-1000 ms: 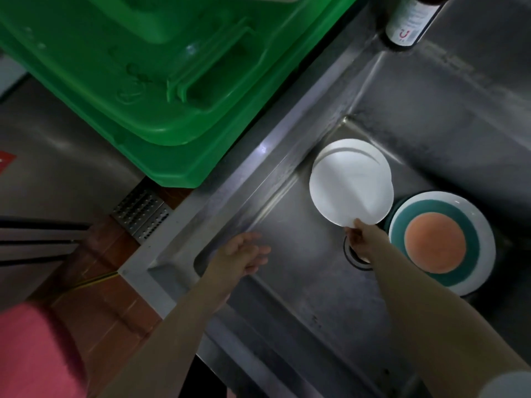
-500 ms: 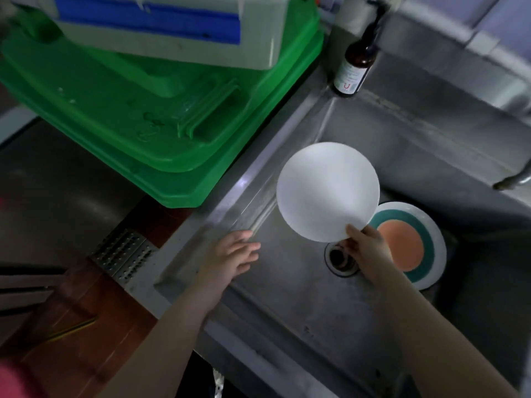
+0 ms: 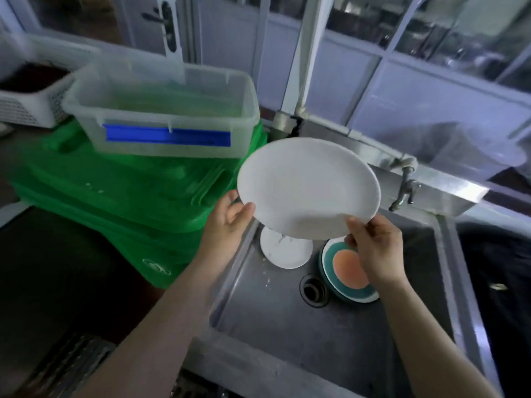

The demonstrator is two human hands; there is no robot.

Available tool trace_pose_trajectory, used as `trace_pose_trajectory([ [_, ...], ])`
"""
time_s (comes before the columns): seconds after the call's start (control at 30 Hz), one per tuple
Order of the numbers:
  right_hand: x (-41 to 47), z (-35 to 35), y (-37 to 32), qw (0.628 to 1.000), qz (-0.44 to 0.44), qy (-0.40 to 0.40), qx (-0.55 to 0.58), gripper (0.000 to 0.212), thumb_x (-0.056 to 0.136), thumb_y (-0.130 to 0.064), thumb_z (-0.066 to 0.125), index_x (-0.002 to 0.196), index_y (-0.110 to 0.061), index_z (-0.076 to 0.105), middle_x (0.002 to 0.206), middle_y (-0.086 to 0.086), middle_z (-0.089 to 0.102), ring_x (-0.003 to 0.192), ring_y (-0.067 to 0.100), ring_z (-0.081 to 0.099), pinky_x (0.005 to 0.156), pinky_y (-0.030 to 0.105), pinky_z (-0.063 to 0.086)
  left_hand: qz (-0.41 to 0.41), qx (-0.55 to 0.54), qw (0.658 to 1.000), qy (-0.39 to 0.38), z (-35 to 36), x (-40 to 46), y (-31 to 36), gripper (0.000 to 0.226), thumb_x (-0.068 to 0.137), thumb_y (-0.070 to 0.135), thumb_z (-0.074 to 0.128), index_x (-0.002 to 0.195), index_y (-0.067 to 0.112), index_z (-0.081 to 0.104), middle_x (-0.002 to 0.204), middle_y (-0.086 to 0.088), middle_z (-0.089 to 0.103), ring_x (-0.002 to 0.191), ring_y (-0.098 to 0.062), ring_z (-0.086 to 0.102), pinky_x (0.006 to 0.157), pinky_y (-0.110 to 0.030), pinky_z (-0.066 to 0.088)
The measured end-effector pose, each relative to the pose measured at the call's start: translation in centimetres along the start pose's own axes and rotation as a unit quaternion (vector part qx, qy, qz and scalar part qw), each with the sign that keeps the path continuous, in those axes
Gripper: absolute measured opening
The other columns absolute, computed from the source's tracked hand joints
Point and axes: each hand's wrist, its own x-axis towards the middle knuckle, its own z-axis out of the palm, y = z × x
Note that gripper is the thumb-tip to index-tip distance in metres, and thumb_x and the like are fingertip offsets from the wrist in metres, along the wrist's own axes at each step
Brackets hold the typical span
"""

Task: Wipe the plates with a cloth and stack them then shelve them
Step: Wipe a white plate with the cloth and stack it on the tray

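Note:
I hold a large white plate (image 3: 309, 186) in the air above the steel sink (image 3: 330, 334), tilted toward me. My left hand (image 3: 227, 219) grips its left rim with the thumb on top. My right hand (image 3: 373, 248) pinches its near right rim. Below it, on the sink floor, lies a smaller white plate (image 3: 286, 251) with drops of water on it. Beside that sits a plate with a teal ring and orange centre (image 3: 349, 272), partly hidden by my right hand. No cloth is in view.
Green plastic crates (image 3: 126, 196) are stacked left of the sink, with a clear tub with a blue clip (image 3: 161, 110) on top. A white basket (image 3: 31, 93) stands at far left. A tap (image 3: 405, 185) juts over the sink's back edge. The drain (image 3: 314, 288) is mid-sink.
The white plate has risen out of the sink to chest height. My left hand, empty before, now grips its left rim. My head has lifted, so the window and tap came into view.

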Motion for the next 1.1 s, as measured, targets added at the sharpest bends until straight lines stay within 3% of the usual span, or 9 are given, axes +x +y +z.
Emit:
trace_pose_trajectory([
  [0.17, -0.6, -2.1, -7.5, 0.99, -0.097, 0.09, -0.038, 0.026, 0.091, -0.012, 0.062, 0.067, -0.021, 0.058, 0.051, -0.009, 0.06, 0.049, 0.0, 0.055, 0.052, 0.011, 0.042, 0.113, -0.007, 0.993, -0.023, -0.4, 1.8, 6.9, 0.015, 0.097, 0.024, 0.055, 0.11, 0.017, 0.058, 0.101, 0.01, 0.071, 0.096, -0.011, 0.07, 0.093, -0.033, 0.052],
  [0.27, -0.7, -3.6, -12.2, 0.979, -0.154, 0.13, -0.035, 0.026, 0.09, -0.011, 0.063, 0.067, -0.023, 0.058, 0.054, -0.006, 0.059, 0.051, 0.001, 0.055, 0.054, 0.011, 0.043, 0.198, 0.017, 0.979, -0.044, -0.4, 2.4, 11.7, 0.007, 0.097, 0.026, 0.055, 0.094, 0.026, 0.061, 0.084, 0.015, 0.072, 0.083, -0.008, 0.071, 0.076, -0.021, 0.054],
  [0.4, -0.9, -5.8, -18.2, 0.959, -0.219, 0.176, -0.046, 0.025, 0.089, -0.008, 0.064, 0.069, -0.022, 0.061, 0.055, -0.01, 0.06, 0.053, -0.002, 0.056, 0.054, 0.008, 0.042, 0.311, 0.053, 0.948, -0.045, -0.3, 2.4, 17.7, 0.023, 0.097, 0.028, 0.054, 0.074, 0.029, 0.057, 0.063, 0.024, 0.066, 0.061, 0.009, 0.061, 0.055, -0.012, 0.044],
  [0.53, -1.3, -8.0, -22.9, 0.937, -0.255, 0.234, -0.056, 0.012, 0.088, -0.009, 0.065, 0.077, -0.005, 0.065, 0.063, -0.006, 0.062, 0.055, -0.001, 0.057, 0.057, 0.015, 0.047, 0.373, 0.037, 0.924, -0.075, 0.7, 2.1, 22.3, 0.021, 0.099, 0.025, 0.051, 0.083, 0.033, 0.061, 0.078, 0.018, 0.07, 0.073, 0.009, 0.067, 0.068, -0.012, 0.051],
  [0.7, -2.7, -9.8, -24.0, 0.929, -0.243, 0.266, -0.081, 0.028, 0.088, -0.013, 0.064, 0.074, -0.036, 0.069, 0.074, -0.009, 0.067, 0.058, 0.013, 0.059, 0.037, 0.025, 0.042, 0.439, 0.055, 0.89, -0.111, 1.9, 1.4, 23.1, 0.029, 0.099, 0.015, 0.05, 0.101, 0.042, 0.059, 0.092, 0.017, 0.069, 0.088, 0.006, 0.068, 0.084, -0.02, 0.052],
  [0.83, -3.5, -10.6, -23.2, 0.934, -0.239, 0.256, -0.074, 0.055, 0.087, -0.002, 0.061, 0.078, -0.055, 0.068, 0.069, -0.015, 0.066, 0.059, -0.001, 0.059, 0.046, 0.016, 0.045, 0.454, 0.091, 0.875, -0.142, 2.2, 0.8, 22.4, 0.027, 0.097, 0.026, 0.051, 0.103, 0.052, 0.056, 0.092, 0.021, 0.067, 0.088, 0.01, 0.064, 0.076, -0.014, 0.049],
  [0.93, -3.3, -11.2, -22.7, 0.932, -0.248, 0.255, -0.075, 0.061, 0.085, 0.005, 0.057, 0.086, -0.054, 0.07, 0.078, -0.005, 0.068, 0.068, 0.006, 0.063, 0.061, 0.019, 0.05, 0.489, 0.105, 0.855, -0.137, 2.1, 0.3, 22.0, 0.037, 0.097, 0.013, 0.053, 0.106, 0.049, 0.056, 0.071, 0.021, 0.062, 0.068, 0.02, 0.054, 0.056, 0.0, 0.037],
  [1.0, -3.0, -11.4, -22.3, 0.93, -0.261, 0.248, -0.07, 0.059, 0.085, 0.006, 0.058, 0.09, -0.051, 0.071, 0.082, 0.0, 0.069, 0.071, 0.012, 0.063, 0.068, 0.024, 0.05, 0.5, 0.113, 0.849, -0.128, 2.0, 0.1, 22.0, 0.043, 0.097, 0.008, 0.053, 0.108, 0.049, 0.055, 0.077, 0.025, 0.06, 0.061, 0.008, 0.053, 0.049, -0.006, 0.034],
  [1.1, -2.9, -11.6, -21.5, 0.931, -0.278, 0.231, -0.048, 0.048, 0.086, 0.007, 0.059, 0.092, -0.039, 0.071, 0.079, 0.005, 0.068, 0.068, 0.004, 0.06, 0.07, 0.016, 0.049, 0.476, 0.128, 0.861, -0.123, 1.9, -0.1, 22.1, 0.036, 0.098, 0.02, 0.052, 0.107, 0.054, 0.055, 0.087, 0.035, 0.065, 0.069, -0.01, 0.058, 0.061, -0.016, 0.046],
])
